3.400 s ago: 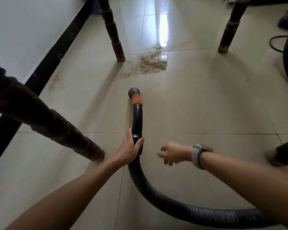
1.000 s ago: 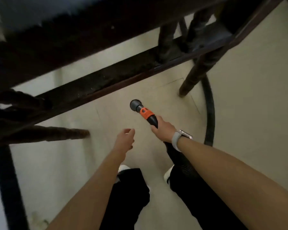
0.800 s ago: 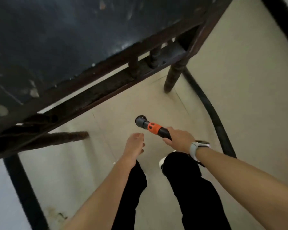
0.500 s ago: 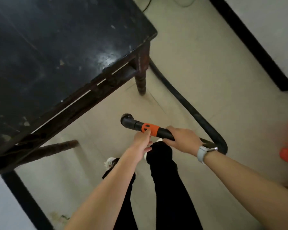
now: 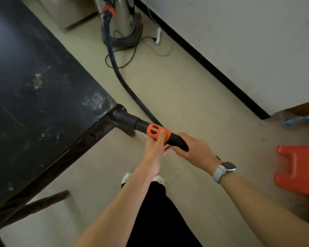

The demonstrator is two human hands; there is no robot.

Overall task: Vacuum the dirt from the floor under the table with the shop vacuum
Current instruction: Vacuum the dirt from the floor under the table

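A black hose nozzle (image 5: 130, 121) with an orange collar (image 5: 158, 131) points left at the dark table's (image 5: 34, 90) near corner; the steel shop vacuum (image 5: 122, 20) stands far.

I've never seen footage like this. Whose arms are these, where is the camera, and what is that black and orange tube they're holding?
There is no machine doing the work here: the arms belong to a person, and the single camera is worn on the head, looking down past the hands to the floor.

Both hands hold the vacuum nozzle, a black tube with an orange collar. The left hand pinches the collar, thumb on top, and the right hand grips the black handle behind it. The tip sits by the corner of the dark table.

A black hose runs across the tiled floor to the shiny metal shop vacuum near the wall, with thin cables lying around its base. At the right edge stands a red plastic stool.

No dirt shows in this view.
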